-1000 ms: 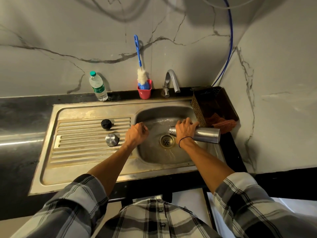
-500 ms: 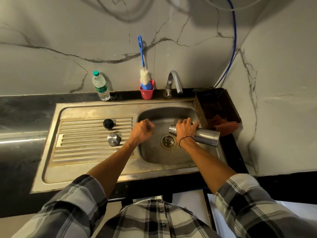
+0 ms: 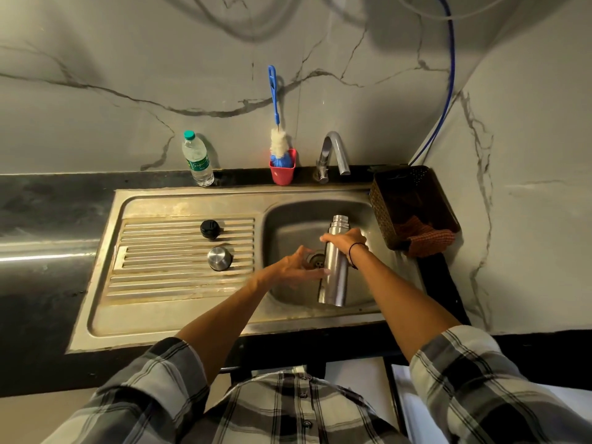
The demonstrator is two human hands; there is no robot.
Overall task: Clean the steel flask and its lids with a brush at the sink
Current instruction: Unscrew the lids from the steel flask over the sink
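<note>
The steel flask (image 3: 334, 277) is held over the sink basin (image 3: 288, 225), its open mouth pointing away from me towards the tap. My right hand (image 3: 344, 240) grips its upper part. My left hand (image 3: 296, 267) reaches in from the left with fingers spread, its fingertips touching the flask's side. Two lids lie on the ribbed drainboard (image 3: 153, 274): a black inner lid (image 3: 210, 228) and a steel cap (image 3: 219, 258) nearer me. The bottle brush (image 3: 278, 136), blue-handled with white bristles, stands in a red cup (image 3: 282, 172) behind the sink.
A tap (image 3: 334, 152) curves over the basin's back edge. A plastic water bottle (image 3: 197, 159) stands at the back left. A dark basket (image 3: 413, 203) with an orange cloth (image 3: 429, 240) sits right of the basin. Black counter surrounds the sink.
My right hand has swung the flask from lying crosswise, mouth to the left, to pointing away from me. My left hand has moved right and now touches the flask.
</note>
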